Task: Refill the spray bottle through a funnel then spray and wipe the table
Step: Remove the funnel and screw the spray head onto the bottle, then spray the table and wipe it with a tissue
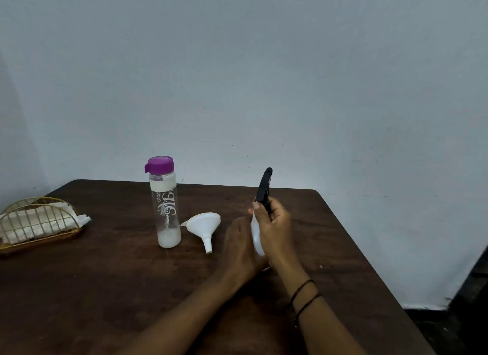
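A white spray bottle (pixel 256 234) with a black trigger head (pixel 264 187) stands on the dark wooden table (pixel 105 288). My right hand (pixel 274 228) grips its neck and upper body. My left hand (pixel 239 245) holds the lower body from the left side. A white funnel (pixel 203 225) lies on its side just left of my hands. Further left stands a clear bottle (pixel 165 204) with a purple cap, holding a little white liquid at the bottom.
A gold wire holder (pixel 37 222) with white paper napkins sits at the table's far left. A pale wall rises right behind the table. The table's right edge runs diagonally, with dark floor beyond it.
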`<state>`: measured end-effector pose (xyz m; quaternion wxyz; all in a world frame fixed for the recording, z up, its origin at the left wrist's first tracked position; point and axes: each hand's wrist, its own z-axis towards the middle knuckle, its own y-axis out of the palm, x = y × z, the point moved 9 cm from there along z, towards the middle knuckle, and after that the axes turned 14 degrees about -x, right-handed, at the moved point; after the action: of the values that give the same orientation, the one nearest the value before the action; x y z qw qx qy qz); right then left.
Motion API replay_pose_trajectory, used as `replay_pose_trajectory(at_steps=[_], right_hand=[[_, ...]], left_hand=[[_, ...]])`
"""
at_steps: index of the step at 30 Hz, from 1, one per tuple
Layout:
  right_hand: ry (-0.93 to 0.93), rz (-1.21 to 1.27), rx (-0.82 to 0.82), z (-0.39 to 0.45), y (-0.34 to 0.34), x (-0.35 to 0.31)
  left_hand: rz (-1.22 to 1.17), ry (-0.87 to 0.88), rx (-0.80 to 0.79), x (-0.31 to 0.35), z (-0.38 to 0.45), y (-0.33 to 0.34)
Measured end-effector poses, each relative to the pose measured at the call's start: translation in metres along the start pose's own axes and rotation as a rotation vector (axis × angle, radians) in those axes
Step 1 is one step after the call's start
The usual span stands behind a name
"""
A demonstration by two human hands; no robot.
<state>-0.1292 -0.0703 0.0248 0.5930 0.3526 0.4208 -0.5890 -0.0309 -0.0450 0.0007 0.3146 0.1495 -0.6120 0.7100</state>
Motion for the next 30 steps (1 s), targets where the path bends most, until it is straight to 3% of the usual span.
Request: replay_pose_trajectory(at_steps=[4, 7, 10, 12, 17, 21, 24, 26, 29, 30], right_hand=[[0.033, 0.142, -0.130, 0.004, 0.000, 0.001], [0.062, 0.185, -0.169, 0.004, 0.002, 0.001], [0.052, 0.109, -0.104, 0.003, 0.001, -0.001], [0.044, 0.044, -0.048, 0.002, 0.000, 0.000], [0.005, -0.080, 0.073, -0.006, -0.001, -0.008], [-0.052, -0.136, 0.121, -0.015, 0.001, -0.019], [-0.046, -0.099, 0.183, -0.020, -0.003, -0.022], [-0.006, -0.071, 0.201, -0.020, -0.004, -0.021], [0.026, -0.091, 0.191, -0.018, -0.007, -0.024], [0.038, -0.081, 0.186, -0.016, -0.010, -0.025]], left_hand=[[-0.209, -0.063, -0.075, -0.017, 0.011, 0.008], [-0.215, 0.043, -0.122, -0.018, 0.018, 0.006], [-0.256, -0.012, -0.117, -0.027, 0.015, 0.010], [-0.164, -0.021, -0.075, -0.014, 0.005, 0.004], [-0.043, 0.132, 0.032, 0.013, -0.006, -0.003], [0.006, 0.123, 0.043, 0.009, -0.008, 0.001], [0.055, 0.211, 0.067, 0.015, -0.012, -0.003], [0.094, 0.274, 0.030, 0.023, -0.015, -0.002], [0.141, 0.198, -0.168, 0.019, -0.014, 0.011], [0.083, 0.246, -0.210, 0.020, -0.015, 0.013]])
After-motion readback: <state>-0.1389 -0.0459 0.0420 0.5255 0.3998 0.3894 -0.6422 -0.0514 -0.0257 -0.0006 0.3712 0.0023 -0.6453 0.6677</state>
